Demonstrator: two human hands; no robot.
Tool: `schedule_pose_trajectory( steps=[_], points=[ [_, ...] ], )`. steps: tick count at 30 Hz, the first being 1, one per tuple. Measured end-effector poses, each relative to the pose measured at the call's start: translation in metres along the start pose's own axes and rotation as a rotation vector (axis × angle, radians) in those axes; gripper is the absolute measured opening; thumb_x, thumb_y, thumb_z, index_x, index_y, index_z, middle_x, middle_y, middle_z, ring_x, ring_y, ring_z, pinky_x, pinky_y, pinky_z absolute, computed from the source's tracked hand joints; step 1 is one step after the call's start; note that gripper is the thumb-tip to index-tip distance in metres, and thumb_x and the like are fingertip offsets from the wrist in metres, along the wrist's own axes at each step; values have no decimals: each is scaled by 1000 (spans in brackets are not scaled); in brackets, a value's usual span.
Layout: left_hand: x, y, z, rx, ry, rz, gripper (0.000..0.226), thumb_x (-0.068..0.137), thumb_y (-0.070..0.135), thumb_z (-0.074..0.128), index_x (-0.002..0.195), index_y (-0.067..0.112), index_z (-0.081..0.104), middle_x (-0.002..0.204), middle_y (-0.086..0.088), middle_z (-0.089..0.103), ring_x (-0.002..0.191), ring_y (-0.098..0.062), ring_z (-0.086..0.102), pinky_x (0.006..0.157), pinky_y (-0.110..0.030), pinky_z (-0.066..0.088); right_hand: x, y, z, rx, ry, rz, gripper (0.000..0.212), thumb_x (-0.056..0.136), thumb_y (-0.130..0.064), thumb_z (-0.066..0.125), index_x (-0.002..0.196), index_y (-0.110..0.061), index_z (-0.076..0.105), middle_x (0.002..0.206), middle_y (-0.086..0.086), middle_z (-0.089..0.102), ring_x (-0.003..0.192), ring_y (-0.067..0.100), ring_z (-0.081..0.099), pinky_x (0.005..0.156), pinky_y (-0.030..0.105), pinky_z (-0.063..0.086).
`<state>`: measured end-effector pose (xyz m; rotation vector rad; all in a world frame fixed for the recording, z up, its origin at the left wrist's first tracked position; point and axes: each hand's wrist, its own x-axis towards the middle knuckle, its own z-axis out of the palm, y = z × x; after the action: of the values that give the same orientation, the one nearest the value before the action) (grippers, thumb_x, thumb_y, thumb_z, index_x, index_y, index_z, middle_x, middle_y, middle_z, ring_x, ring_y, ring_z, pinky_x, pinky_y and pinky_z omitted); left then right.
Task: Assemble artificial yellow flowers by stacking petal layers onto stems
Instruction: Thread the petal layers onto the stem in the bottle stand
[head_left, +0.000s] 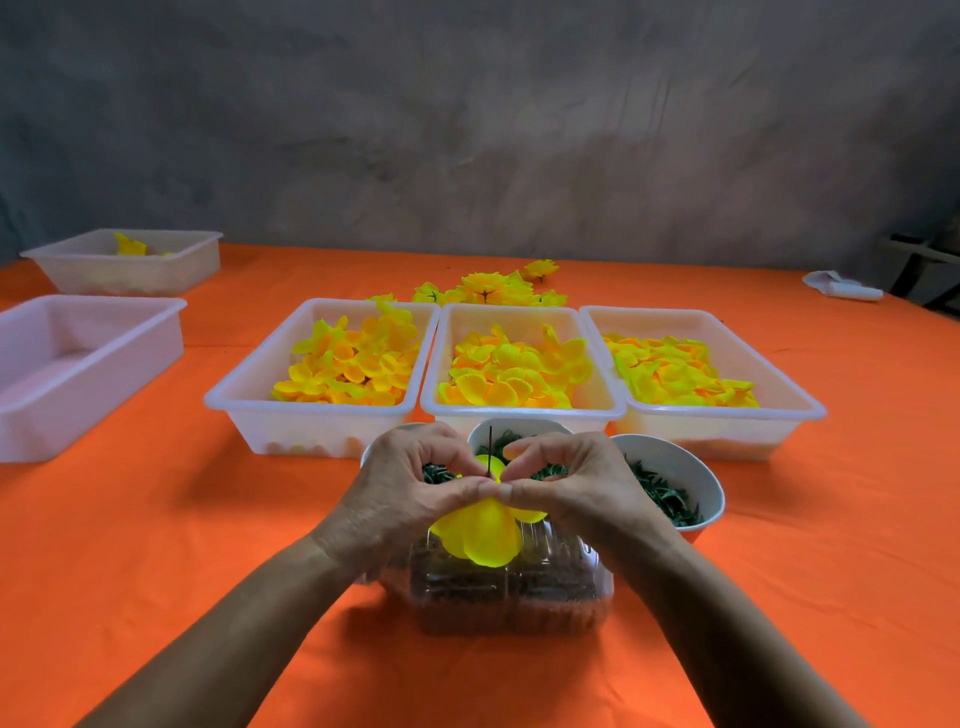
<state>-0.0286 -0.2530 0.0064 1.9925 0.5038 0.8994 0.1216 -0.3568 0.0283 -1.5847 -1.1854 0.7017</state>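
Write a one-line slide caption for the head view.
Both hands, left and right, pinch a yellow petal layer on a thin stem before three petal trays.

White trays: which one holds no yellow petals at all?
The near-left tray, standing apart from the row of three. It shows only a bare bottom, while the far-left tray holds a few petals and the three row trays hold piles.
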Motion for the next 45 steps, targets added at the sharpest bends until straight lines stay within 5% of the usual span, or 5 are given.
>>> schedule_pose_trajectory(
  steps=[8,13,21,29,45],
  points=[
    [7,4,-5,40,-123,0,12,69,8,82,65,16,73,78,8,65,81,-13,64,78,-26,49,18,4,-21,80,164,-80,16,78,-6,72,71,-20,73,72,-6,72,69,2,65,63,15,46],
    [9,10,-5,27,-128,-49,17,69,2,81,62,15,72,83,-1,69,86,-14,65,84,-25,48,65,23,-80,-397,535,-66,18,85,-13,65,100,-9,73,108,9,71,106,21,62,91,26,44],
    [10,5,-3,-46,-96,-75,11,61,18,79,57,21,70,80,-1,69,88,-19,65,85,-33,49,118,58,-115,-784,335,274,53,95,-31,53,141,-6,41,147,13,40,135,29,37,106,36,31],
    [12,1,-4,-43,-121,-57,10,61,19,79,61,14,71,79,0,68,85,-18,64,83,-31,50,127,65,-102,-673,437,351,17,86,-8,55,87,-19,68,88,13,60,90,33,55,87,38,41],
    [7,-1,-2,-61,-94,-10,13,64,20,78,58,28,70,82,-1,70,86,-16,65,83,-32,52,113,39,-90,-468,845,-92,20,91,-4,51,104,1,65,103,24,65,98,40,57,78,35,33]
  ],
)
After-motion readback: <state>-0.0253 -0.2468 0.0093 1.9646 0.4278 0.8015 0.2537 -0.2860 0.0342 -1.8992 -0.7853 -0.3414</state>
